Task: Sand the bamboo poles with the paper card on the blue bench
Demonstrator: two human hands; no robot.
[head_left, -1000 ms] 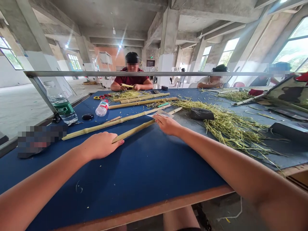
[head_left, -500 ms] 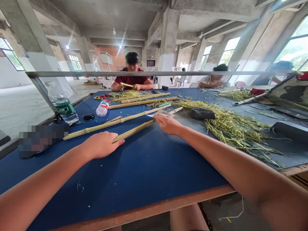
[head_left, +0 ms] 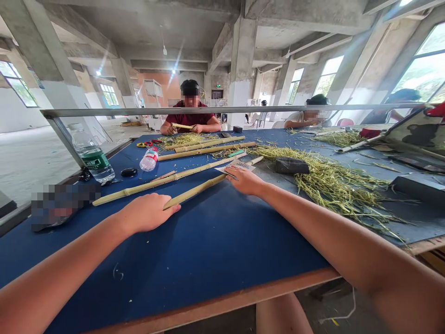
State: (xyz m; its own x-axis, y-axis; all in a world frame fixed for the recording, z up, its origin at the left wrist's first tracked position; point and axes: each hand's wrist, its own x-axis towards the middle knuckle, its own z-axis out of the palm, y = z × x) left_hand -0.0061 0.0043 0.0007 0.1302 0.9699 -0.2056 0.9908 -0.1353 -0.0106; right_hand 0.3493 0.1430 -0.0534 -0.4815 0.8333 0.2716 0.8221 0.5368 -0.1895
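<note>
Over the blue table, grips the near end of a bamboo stick in the left hand, with fingers closed around it. Farther along, holds a printed sheet against the stick in the right hand, with fingers bent close over it; cannot tell how far underneath. Just beyond, has a longer pole lying alongside. Across the table, faces a co-worker holding a bamboo piece.

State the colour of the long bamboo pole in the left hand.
The long bamboo pole in the left hand is dull greenish yellow, shown in the head view.
</note>
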